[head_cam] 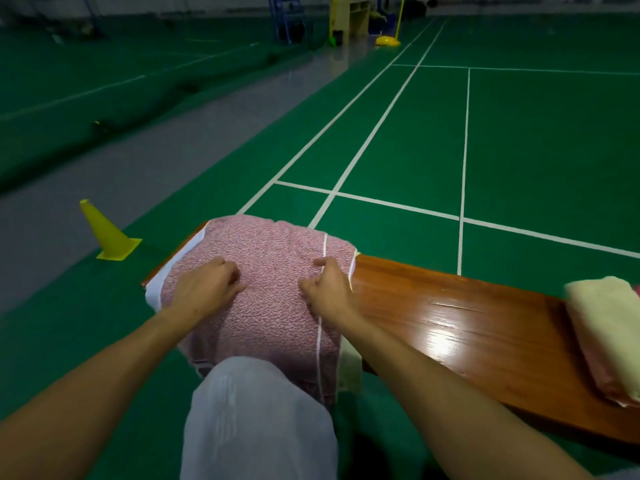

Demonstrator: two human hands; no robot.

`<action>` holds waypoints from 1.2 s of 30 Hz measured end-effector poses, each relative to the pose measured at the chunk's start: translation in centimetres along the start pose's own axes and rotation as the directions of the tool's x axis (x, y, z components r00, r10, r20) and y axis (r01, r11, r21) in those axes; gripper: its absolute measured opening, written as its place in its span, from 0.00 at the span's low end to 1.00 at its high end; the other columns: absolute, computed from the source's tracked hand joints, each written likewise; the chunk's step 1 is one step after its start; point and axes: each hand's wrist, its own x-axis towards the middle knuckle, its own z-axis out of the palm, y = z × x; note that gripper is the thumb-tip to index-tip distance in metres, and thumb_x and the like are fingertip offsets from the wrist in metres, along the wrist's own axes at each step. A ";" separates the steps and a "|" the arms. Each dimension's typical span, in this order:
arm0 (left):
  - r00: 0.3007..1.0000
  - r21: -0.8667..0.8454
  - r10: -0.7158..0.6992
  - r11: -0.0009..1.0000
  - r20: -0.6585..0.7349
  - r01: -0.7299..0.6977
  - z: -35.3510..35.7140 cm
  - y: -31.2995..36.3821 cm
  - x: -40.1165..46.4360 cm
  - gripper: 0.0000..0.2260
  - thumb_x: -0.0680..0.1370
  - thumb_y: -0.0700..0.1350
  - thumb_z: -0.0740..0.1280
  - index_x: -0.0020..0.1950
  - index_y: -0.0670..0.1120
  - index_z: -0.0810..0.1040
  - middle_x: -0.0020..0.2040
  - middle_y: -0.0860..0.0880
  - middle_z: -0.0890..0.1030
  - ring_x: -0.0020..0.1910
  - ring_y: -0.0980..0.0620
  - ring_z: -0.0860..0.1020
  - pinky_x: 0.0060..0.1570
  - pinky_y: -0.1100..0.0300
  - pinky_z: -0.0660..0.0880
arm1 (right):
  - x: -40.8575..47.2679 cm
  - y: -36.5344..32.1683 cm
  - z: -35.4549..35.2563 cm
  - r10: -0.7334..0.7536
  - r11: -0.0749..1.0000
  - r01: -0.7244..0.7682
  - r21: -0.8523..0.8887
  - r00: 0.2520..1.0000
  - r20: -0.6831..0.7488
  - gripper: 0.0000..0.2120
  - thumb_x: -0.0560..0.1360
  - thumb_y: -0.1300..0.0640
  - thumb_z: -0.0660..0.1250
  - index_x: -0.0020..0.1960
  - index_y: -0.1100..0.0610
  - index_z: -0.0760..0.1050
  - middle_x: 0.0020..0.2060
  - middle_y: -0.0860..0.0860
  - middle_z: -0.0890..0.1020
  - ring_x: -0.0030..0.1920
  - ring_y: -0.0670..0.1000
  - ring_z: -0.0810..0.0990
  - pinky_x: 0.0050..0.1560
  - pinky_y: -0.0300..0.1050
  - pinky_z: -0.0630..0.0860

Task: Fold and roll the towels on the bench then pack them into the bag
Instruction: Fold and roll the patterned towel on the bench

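- Hands first: left hand [204,285] and right hand [327,289] both rest on the pink speckled terry towel with white stripes [266,271], fingers curled into its pile, pinching cloth.
- Towel lies across the left end of the glossy brown wooden bench [450,313], near edge hanging over; folding looks underway, rolling not begun.
- Folded cream-and-pink towels [602,337] wait at right, unrolled.
- Bag not visible; packing remains.

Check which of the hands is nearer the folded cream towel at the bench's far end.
Right. The right hand sits on the pink towel's white-striped edge, on the side toward the cream towel. The left hand is further away, across the pink towel.
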 end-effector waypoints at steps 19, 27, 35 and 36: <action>1.000 -0.318 -0.024 0.948 0.003 0.024 -3.2 5.6 0.3 0.05 0.86 0.46 0.66 0.60 0.48 0.80 0.59 0.51 0.83 0.53 0.54 0.78 0.47 0.64 0.70 | -3.5 0.2 -5.7 -0.066 0.915 0.123 0.385 0.985 -0.157 0.06 0.85 0.53 0.66 0.53 0.55 0.73 0.43 0.53 0.78 0.40 0.47 0.74 0.41 0.45 0.75; 0.975 -0.409 0.220 0.888 -0.025 -0.211 -4.7 16.7 2.6 0.07 0.85 0.47 0.67 0.62 0.50 0.81 0.58 0.54 0.83 0.55 0.54 0.80 0.57 0.49 0.80 | -5.1 4.4 -16.2 0.047 0.880 0.131 0.456 0.932 -0.359 0.03 0.84 0.54 0.65 0.53 0.53 0.74 0.47 0.55 0.81 0.44 0.51 0.78 0.47 0.51 0.77; 0.905 -0.391 0.422 0.844 0.062 -0.367 0.7 30.4 1.2 0.03 0.82 0.48 0.71 0.55 0.55 0.82 0.55 0.54 0.78 0.55 0.52 0.77 0.57 0.49 0.78 | -9.6 14.0 -26.1 0.049 0.986 0.032 0.163 0.881 -0.470 0.03 0.83 0.56 0.67 0.51 0.53 0.74 0.43 0.47 0.79 0.43 0.45 0.76 0.45 0.39 0.71; 0.901 -0.376 0.425 0.851 0.083 -0.366 1.5 31.2 0.9 0.06 0.82 0.52 0.71 0.58 0.57 0.81 0.56 0.55 0.75 0.56 0.52 0.74 0.58 0.51 0.77 | -10.0 15.0 -26.7 0.066 0.989 0.005 0.148 0.881 -0.469 0.04 0.82 0.56 0.68 0.50 0.53 0.74 0.43 0.46 0.80 0.43 0.43 0.76 0.47 0.43 0.71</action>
